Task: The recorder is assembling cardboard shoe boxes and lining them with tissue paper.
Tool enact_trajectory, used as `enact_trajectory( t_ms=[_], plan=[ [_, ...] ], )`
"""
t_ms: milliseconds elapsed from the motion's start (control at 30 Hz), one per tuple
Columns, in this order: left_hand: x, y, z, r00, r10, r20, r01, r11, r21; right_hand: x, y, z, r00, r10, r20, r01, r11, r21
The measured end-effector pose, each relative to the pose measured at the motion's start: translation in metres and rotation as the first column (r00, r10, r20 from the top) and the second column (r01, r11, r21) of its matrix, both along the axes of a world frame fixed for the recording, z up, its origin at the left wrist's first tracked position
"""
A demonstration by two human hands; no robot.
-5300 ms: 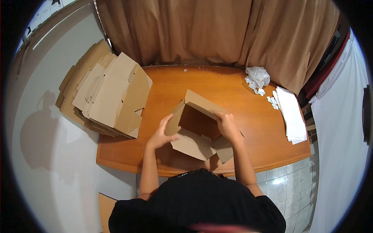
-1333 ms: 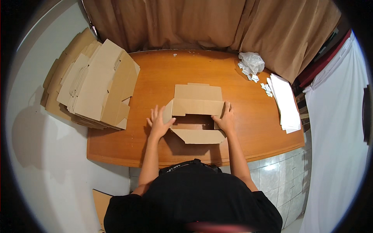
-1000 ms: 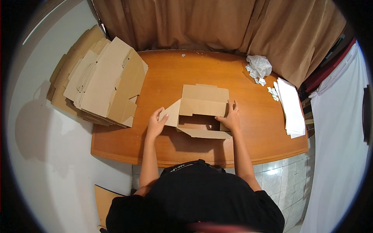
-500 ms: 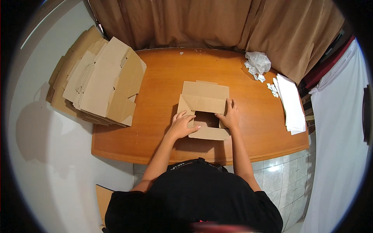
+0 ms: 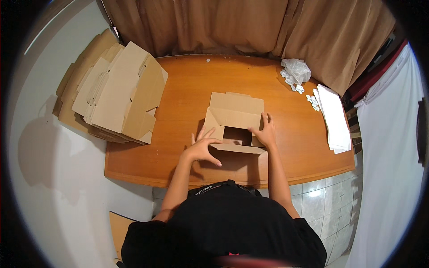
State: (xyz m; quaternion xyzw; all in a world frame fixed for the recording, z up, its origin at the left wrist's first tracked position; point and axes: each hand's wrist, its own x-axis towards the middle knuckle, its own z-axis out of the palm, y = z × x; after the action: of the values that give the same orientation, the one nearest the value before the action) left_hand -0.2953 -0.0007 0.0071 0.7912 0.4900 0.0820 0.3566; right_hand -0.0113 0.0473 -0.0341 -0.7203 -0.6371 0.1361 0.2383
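A small brown cardboard box stands on the table in front of me, its top open and dark inside. The far flap leans outward, with a creased corner fold at the left. Along the near side, the narrow front flap is raised and seen nearly edge-on. Beside the box's near left corner is my left hand, fingers spread and thumb stretched out below the front flap. My right hand grips the right wall, its thumb over the top edge and its fingers along the outside.
A leaning stack of flattened cardboard boxes stands at the table's left against the wall. On the right of the wooden table lie white paper sheets, small white packets and a clear plastic bag. Brown curtains hang behind.
My left hand has shifted left and slightly nearer, off the box's left inner edge. The front flap has tipped up from its outward slant. My right hand stays at the right wall.
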Motion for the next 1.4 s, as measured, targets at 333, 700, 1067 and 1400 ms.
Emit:
enact_trajectory(
  t_ms=[333, 700, 1067, 1400],
  plan=[
    [0.023, 0.032, -0.039, 0.803, 0.438, 0.405, -0.510, 0.856, 0.085, 0.021, 0.021, -0.041, 0.250, 0.063, -0.966, -0.001, 0.998, 0.065],
    [0.046, 0.033, -0.046, 0.782, 0.583, 0.220, -0.623, 0.747, 0.232, -0.006, -0.007, 0.005, 1.000, 0.011, 0.019, -0.011, 0.999, 0.032],
    [0.003, 0.022, -0.060, 0.683, 0.641, 0.349, -0.584, 0.767, -0.265, -0.010, -0.009, 0.006, 0.996, 0.018, 0.082, -0.024, 0.997, 0.067],
    [0.026, -0.009, -0.018, 0.274, 0.839, 0.471, -0.486, 0.543, -0.685, -0.012, -0.028, -0.004, 0.942, -0.137, -0.306, 0.230, 0.929, 0.290]
  ],
)
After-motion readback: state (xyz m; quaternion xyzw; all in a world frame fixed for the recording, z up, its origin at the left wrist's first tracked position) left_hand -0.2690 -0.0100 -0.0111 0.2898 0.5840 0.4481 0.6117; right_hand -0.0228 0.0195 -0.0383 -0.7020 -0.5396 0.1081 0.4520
